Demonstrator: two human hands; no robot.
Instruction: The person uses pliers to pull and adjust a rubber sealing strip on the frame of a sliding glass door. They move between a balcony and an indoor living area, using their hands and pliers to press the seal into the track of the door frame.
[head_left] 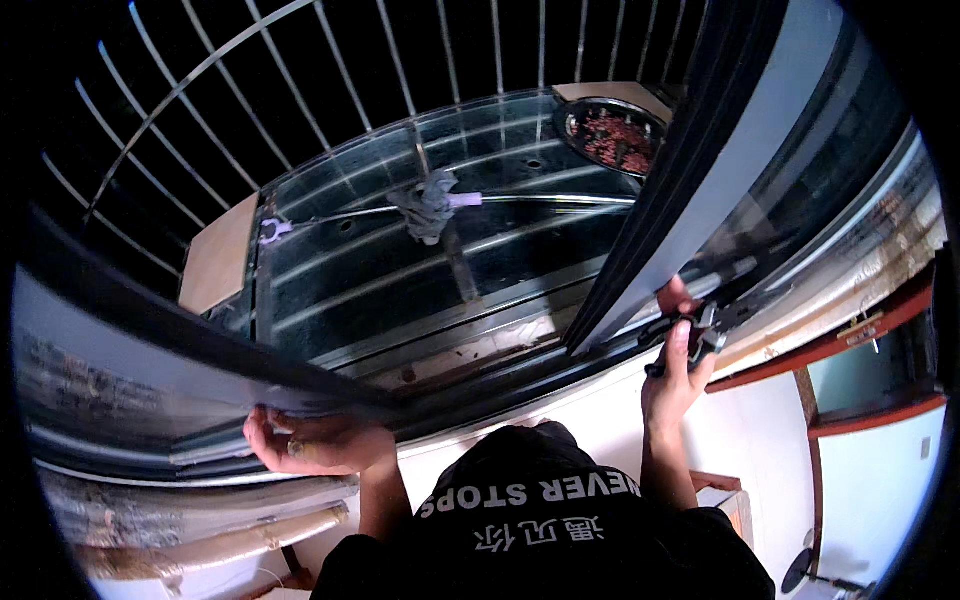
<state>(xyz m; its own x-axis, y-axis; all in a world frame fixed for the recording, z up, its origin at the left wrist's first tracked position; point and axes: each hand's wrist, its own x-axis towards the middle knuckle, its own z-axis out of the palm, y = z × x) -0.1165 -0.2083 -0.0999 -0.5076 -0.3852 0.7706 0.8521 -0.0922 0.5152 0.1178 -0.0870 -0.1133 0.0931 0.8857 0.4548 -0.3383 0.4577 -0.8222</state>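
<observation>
My left hand (320,442) has curled fingers at the lower frame of the left window sash (150,345); what they grip is partly hidden. My right hand (677,380) closes round a black latch handle (712,322) low on the right sash (730,150), thumb upward along it. Between the two dark-framed sashes an opening shows a barred cage (320,45) outside, floored with a dark panel. On it lie a metal rod (550,199) with purple fittings, a bunched grey cloth (425,205) around it, and an oval tray (610,135) of small red pieces.
Beige boards (218,250) lie at the cage floor's edges. The window track (480,375) runs across in front of me. Below are a white wall (750,430), a reddish wooden frame (870,420) at right and a wrapped roll (210,545) at lower left. My black clothing fills the bottom centre.
</observation>
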